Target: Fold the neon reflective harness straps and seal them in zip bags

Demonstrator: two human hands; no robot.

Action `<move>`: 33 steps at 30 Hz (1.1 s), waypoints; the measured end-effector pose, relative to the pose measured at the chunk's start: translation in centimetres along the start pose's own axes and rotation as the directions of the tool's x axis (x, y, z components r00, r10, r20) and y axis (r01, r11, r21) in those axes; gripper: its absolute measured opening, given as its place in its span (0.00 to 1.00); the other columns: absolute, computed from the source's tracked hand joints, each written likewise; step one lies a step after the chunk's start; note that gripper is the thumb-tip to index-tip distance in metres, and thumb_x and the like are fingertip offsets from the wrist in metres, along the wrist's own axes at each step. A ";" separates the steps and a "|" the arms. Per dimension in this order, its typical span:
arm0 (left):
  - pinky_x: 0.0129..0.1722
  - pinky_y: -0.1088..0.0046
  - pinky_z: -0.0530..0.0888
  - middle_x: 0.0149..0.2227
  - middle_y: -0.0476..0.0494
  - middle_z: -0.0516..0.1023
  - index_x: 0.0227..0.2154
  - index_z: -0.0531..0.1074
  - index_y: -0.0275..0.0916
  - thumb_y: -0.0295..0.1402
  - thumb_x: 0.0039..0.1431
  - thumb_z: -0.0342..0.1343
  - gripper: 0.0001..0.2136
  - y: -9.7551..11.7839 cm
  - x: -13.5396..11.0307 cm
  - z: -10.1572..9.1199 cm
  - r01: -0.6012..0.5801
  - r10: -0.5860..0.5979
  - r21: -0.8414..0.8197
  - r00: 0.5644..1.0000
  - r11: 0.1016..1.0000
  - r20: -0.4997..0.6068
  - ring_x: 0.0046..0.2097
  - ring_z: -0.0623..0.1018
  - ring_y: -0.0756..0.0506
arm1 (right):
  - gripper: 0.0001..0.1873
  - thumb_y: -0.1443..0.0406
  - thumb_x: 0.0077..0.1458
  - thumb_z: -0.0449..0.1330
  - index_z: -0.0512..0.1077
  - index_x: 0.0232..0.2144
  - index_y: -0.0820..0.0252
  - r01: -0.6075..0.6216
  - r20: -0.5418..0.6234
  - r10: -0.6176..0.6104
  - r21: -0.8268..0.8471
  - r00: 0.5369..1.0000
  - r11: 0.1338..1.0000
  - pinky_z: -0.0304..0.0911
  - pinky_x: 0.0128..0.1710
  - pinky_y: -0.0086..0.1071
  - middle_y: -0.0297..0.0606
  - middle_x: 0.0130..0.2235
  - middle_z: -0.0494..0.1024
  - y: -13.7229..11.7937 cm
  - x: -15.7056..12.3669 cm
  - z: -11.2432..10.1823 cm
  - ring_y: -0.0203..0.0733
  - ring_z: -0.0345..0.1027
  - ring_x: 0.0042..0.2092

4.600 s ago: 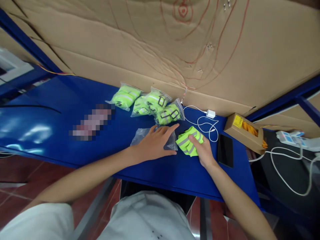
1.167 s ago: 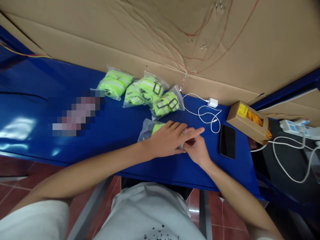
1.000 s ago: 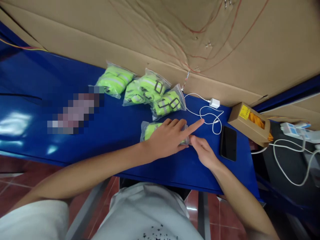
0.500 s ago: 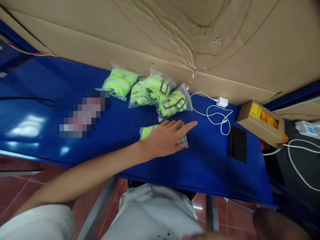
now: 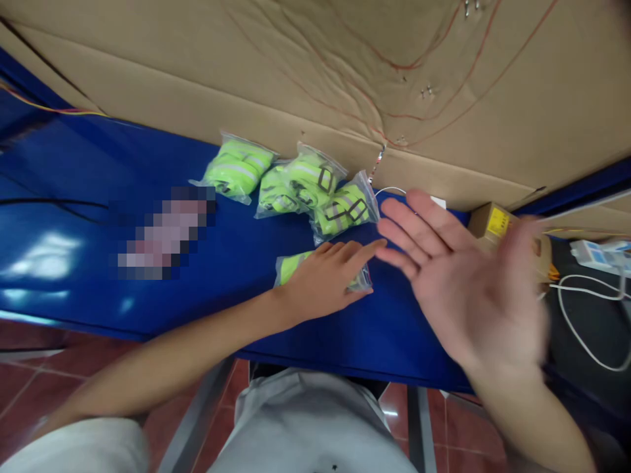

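My left hand (image 5: 328, 284) lies flat, fingers stretched out, on a clear plastic bag (image 5: 290, 267) that holds a folded neon-green reflective strap; the bag rests on the blue table (image 5: 221, 289). My right hand (image 5: 461, 282) is raised in the air close to the camera, palm up and fingers spread, holding nothing; it is blurred by motion. Three more bagged neon-green straps (image 5: 296, 187) lie in a row at the back of the table against the cardboard wall.
A cardboard sheet (image 5: 315, 72) with red wires stands behind the table. At the right are a small cardboard box (image 5: 495, 220) with orange contents, a white cable (image 5: 586, 328) and a white power strip (image 5: 599, 253). Red floor tiles show below the table's front edge.
The folded strap went into the bag under my left hand. My right hand left the bag, dropped out of view, and now is lifted open in front of the camera.
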State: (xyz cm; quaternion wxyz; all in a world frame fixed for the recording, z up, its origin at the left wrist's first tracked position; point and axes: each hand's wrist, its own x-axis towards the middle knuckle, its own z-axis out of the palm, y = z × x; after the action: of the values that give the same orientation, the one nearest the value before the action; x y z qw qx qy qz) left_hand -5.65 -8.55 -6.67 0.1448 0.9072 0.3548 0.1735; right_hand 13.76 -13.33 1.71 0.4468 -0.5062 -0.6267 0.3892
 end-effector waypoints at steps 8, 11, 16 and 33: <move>0.57 0.48 0.72 0.61 0.31 0.69 0.73 0.48 0.45 0.54 0.57 0.67 0.48 1.6 -1.0 0.0 0.037 -0.108 -0.257 0.956 0.966 -0.271 0.58 0.74 0.32 | 0.42 0.47 0.59 0.68 0.60 0.70 0.40 0.002 0.193 -0.032 0.153 0.981 0.988 0.71 0.58 0.45 0.42 0.65 0.71 10.5 -1.3 1.2 0.51 0.70 0.62; 0.58 0.46 0.72 0.62 0.33 0.68 0.74 0.46 0.50 0.50 0.55 0.70 0.51 1.3 -1.0 -1.4 0.059 -0.109 -0.373 0.987 0.926 -0.116 0.58 0.72 0.32 | 0.34 0.58 0.58 0.72 0.68 0.65 0.40 0.054 0.201 -0.076 0.112 0.977 0.992 0.68 0.63 0.45 0.40 0.63 0.71 10.6 -2.1 1.8 0.50 0.67 0.64; 0.60 0.57 0.73 0.67 0.35 0.66 0.71 0.57 0.49 0.50 0.56 0.69 0.43 -2.3 0.1 -4.5 0.172 -0.094 -0.567 0.982 0.806 0.165 0.62 0.73 0.37 | 0.11 0.68 0.64 0.65 0.81 0.45 0.47 0.153 0.188 -0.160 0.053 0.969 0.987 0.70 0.62 0.43 0.40 0.59 0.74 9.5 -2.2 2.0 0.46 0.73 0.59; 0.45 0.70 0.77 0.45 0.41 0.86 0.47 0.83 0.37 0.56 0.61 0.62 0.26 -4.3 0.5 -2.9 0.517 -0.170 -0.823 0.856 0.237 0.489 0.44 0.83 0.43 | 0.09 0.59 0.66 0.64 0.81 0.47 0.51 -0.089 0.206 0.069 0.090 0.976 0.992 0.75 0.44 0.33 0.38 0.44 0.85 9.3 -2.0 1.2 0.41 0.80 0.43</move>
State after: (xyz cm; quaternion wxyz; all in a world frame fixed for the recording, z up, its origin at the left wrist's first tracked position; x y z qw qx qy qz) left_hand -9.12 -4.76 -5.64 0.7264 0.5642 0.3540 0.1696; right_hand 15.49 -13.60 -7.69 0.3892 -0.4657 -0.6283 0.4867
